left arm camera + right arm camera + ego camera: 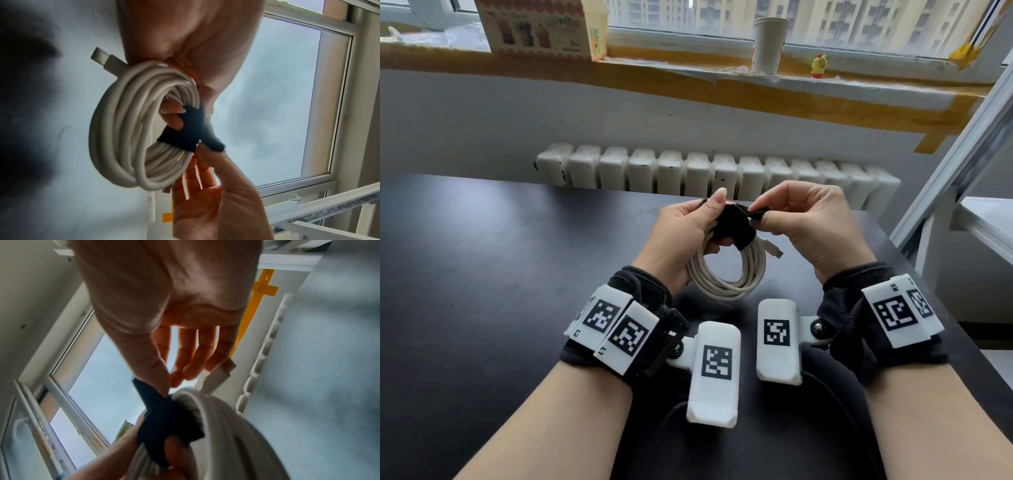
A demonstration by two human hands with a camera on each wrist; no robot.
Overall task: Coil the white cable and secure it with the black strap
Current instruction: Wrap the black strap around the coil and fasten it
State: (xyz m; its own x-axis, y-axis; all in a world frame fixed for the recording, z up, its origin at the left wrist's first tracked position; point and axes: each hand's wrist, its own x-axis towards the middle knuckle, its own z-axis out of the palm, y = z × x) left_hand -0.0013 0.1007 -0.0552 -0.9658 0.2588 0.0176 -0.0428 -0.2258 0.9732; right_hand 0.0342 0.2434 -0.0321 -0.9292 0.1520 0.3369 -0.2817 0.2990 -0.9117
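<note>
The white cable (pixel 726 279) is wound into a round coil and held in the air above the black table (pixel 482 274). My left hand (pixel 714 219) grips the top of the coil, with fingers through the loop (pixel 170 113). A black strap (pixel 732 224) wraps round the strands there. My right hand (pixel 758 210) pinches the strap's free end between thumb and forefinger, and its other fingers are loosely spread (pixel 195 353). A USB plug (pixel 774 250) sticks out of the coil to the right. In the left wrist view the coil (pixel 127 126) and strap (pixel 185 129) show clearly.
A white radiator (pixel 722 174) runs behind the table's far edge. On the window sill stand a paper cup (pixel 768 44), a small yellow figure (pixel 819 65) and a printed carton (pixel 544 27). A white metal frame (pixel 962 154) rises at the right.
</note>
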